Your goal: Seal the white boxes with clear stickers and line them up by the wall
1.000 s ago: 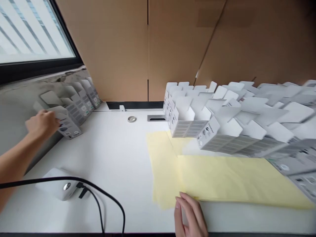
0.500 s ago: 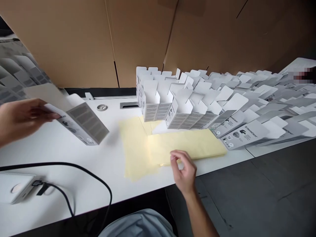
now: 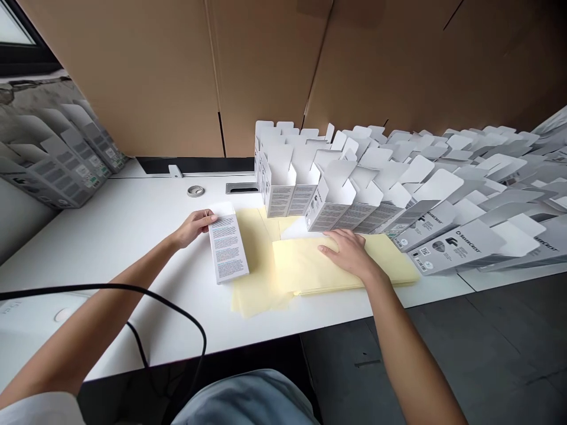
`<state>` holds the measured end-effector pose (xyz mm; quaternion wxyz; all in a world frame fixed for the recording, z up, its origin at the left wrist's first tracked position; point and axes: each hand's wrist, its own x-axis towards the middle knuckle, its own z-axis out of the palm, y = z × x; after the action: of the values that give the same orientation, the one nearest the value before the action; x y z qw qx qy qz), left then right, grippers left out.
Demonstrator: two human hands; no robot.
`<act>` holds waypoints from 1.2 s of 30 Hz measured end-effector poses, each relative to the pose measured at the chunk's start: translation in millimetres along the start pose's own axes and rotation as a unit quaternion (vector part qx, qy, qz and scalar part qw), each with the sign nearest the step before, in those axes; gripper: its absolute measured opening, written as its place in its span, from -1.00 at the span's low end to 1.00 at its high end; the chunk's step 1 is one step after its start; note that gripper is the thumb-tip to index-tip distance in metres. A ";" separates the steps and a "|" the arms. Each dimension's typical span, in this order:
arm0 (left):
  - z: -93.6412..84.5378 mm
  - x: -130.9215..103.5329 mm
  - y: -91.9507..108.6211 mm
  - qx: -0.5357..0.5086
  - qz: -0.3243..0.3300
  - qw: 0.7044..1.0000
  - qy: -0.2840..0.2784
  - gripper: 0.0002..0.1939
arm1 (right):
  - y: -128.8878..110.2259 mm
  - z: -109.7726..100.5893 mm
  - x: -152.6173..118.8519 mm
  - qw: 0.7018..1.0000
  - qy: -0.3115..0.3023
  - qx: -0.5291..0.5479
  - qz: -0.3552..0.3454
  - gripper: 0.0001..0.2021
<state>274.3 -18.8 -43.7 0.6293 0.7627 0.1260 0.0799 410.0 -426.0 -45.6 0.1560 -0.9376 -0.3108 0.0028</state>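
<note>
My left hand is closed on the upper left edge of a white cardboard box, thumb in front. Its printed text panel faces me, and its lower end is over the table beside the loose yellow sheets. My right hand lies on a stack of yellow paper, fingers stretched over its far edge. Just beyond that hand stand several open-topped boxes with their flaps up.
Rows of open boxes fill the table's right side; more boxes stand at far left. A black cable loops across the front left over a white device. A ring lies near a table slot. Brown cardboard rises behind.
My left hand has brought the box rightward from the left side to the yellow sheets, turning it more upright. My right hand has moved forward onto the paper stack, its fingers opening out.
</note>
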 end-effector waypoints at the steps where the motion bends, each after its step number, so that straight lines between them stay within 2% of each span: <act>1: 0.2 2.1 -1.8 0.005 -0.008 1.000 0.003 -0.49 | -2.0 1.7 1.6 1.000 -0.009 -0.005 -0.002 -0.66; 4: -1.9 6.6 -4.6 0.015 -0.028 0.999 0.017 -0.53 | -8.8 3.6 3.7 1.000 -0.002 -0.001 0.001 -0.72; 8: -3.6 8.6 -5.3 0.034 -0.033 0.998 0.045 -0.55 | -20.1 -4.6 1.4 0.999 0.044 0.026 -0.002 -0.83; 10: 1.1 5.8 0.0 0.079 -0.001 0.991 0.110 -0.55 | -26.0 -13.6 -2.2 0.996 0.067 0.053 -0.012 -0.89; 13: 22.1 -8.6 22.0 0.175 0.115 0.952 0.222 -0.65 | -37.1 -32.2 -9.9 0.990 0.067 0.117 -0.031 -0.89; 14: 33.2 -15.9 32.4 0.187 0.154 0.947 0.212 -0.70 | -42.1 -38.9 -12.3 0.988 0.055 0.143 -0.036 -0.86; 15: 45.7 -23.8 43.3 0.188 0.179 0.950 0.174 -0.72 | -47.9 -45.5 -14.4 0.984 0.044 0.167 -0.042 -0.84; 17: 72.5 -39.6 63.7 0.194 0.208 0.958 0.048 -0.70 | -62.3 -57.6 -17.2 0.977 0.031 0.204 -0.053 -0.81; 19: 95.9 -53.1 78.0 0.203 0.191 0.957 -0.082 -0.58 | -78.4 -67.6 -19.1 0.972 0.019 0.225 -0.065 -0.80; 22: 113.6 -67.3 85.8 0.168 0.149 0.956 -0.190 -0.65 | -96.3 -80.2 -23.0 0.968 -0.010 0.237 -0.081 -0.84; 25: 108.9 -77.0 85.9 0.120 0.135 0.959 -0.218 -0.69 | -97.6 -92.9 -29.7 0.976 -0.022 0.207 -0.070 -0.85; 28: 92.2 -85.7 86.1 0.098 0.111 0.966 -0.211 -0.69 | -88.4 -105.7 -37.3 0.979 -0.058 0.187 -0.056 -0.81; 32: 69.3 -96.6 82.4 0.058 0.067 0.967 -0.238 -0.67 | -81.2 -116.2 -44.7 0.956 -0.169 0.225 -0.084 -0.75; 36: 53.8 -108.0 73.8 0.040 0.037 0.973 -0.222 -0.66 | -80.8 -118.3 -48.0 0.944 -0.194 0.252 -0.094 -0.72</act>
<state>193.0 -114.0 22.1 0.6068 0.7903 -0.0423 -0.0737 336.3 -427.1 86.3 0.3229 -0.8157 -0.4107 0.2483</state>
